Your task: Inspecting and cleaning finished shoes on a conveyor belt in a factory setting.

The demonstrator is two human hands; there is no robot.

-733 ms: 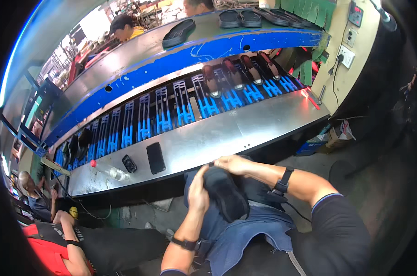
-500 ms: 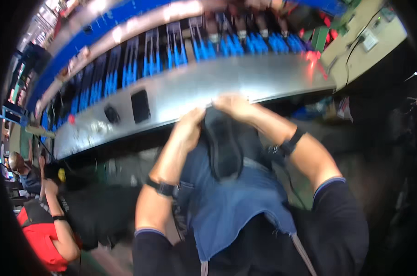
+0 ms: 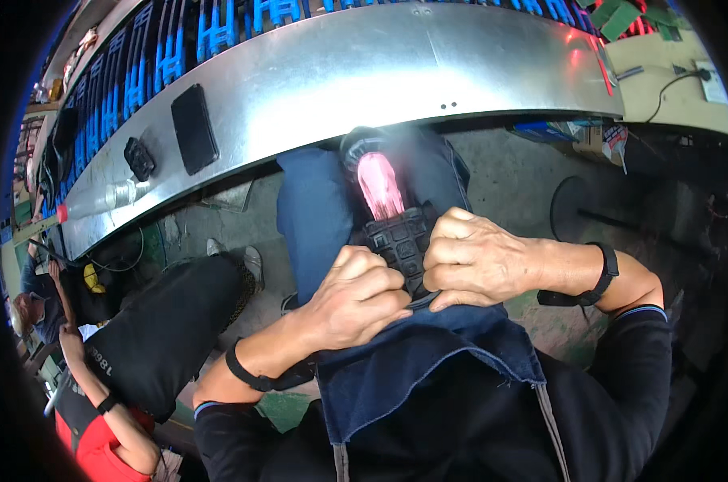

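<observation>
A black shoe sole lies lengthwise on the person's blue apron, tread side up — blocky lugs at the near end, a glossy pink patch along the middle, the far end dark and rounded. Both hands press its near end — partly covering it.

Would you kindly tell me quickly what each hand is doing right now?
Left hand: closed on the near end of the black shoe sole.
Right hand: closed on the same shoe sole, from the other side.
</observation>
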